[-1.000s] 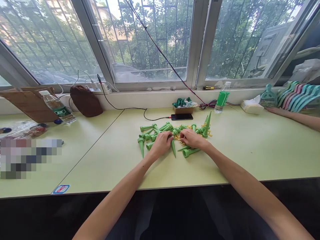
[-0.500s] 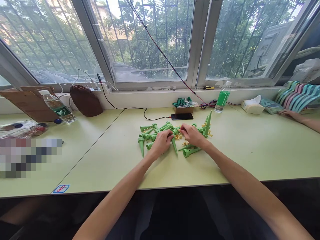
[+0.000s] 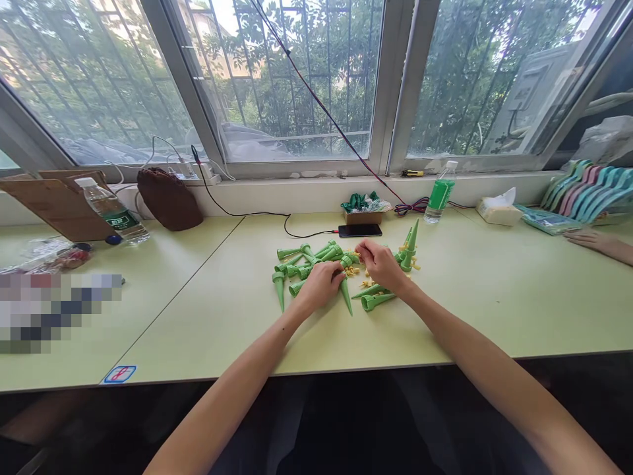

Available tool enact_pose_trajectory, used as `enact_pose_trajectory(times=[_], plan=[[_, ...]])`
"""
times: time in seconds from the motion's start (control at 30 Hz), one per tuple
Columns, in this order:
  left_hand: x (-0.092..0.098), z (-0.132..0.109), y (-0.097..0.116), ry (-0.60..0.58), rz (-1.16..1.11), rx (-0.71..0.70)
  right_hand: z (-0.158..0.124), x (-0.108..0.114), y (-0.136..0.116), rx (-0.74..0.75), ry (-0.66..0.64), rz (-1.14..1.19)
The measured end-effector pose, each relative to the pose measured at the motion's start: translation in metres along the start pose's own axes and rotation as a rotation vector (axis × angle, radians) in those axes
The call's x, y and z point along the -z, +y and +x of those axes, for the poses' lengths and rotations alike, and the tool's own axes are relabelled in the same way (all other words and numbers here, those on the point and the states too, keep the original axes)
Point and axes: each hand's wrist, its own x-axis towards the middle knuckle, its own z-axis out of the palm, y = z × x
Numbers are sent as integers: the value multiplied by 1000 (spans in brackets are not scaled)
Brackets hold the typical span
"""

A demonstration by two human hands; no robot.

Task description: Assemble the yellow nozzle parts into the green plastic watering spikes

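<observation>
My left hand [image 3: 322, 282] is closed around a green plastic watering spike [image 3: 345, 297], whose point slants down toward me. Just right of it, my right hand [image 3: 380, 265] has its fingers pinched together, with a small yellow plastic piece [image 3: 353, 254] showing at the fingertips. Many more green spikes [image 3: 291, 270] lie in a loose pile beyond and left of my left hand. Small yellow pieces [image 3: 351, 271] are scattered between my hands. Past my right hand, a green spike [image 3: 411, 247] stands point up, with yellow bits at its side. Two spikes [image 3: 376, 301] lie below my right wrist.
Behind the pile lie a phone [image 3: 361, 230] on a cable and a small box [image 3: 364, 212]. A water bottle [image 3: 440, 192] stands back right, near tissues [image 3: 499, 208] and hangers [image 3: 588, 191]. Another person's hand [image 3: 596, 241] rests at right. A second bottle [image 3: 113, 212] leans at left.
My right hand has lifted slightly and its fingers have drawn together. The spike in my left hand has shifted a little. At far right, the other person's hand has slid right and toward me.
</observation>
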Motion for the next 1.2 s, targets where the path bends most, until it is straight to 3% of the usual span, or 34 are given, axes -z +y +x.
enact_pose_trajectory(times=[0.37,1.2], plan=[[2,1,5,207,-145,-109,-1,-5,4,44,-113,39],[2,2,5,218,-128,-117,-2,-5,0,67,-78,86]])
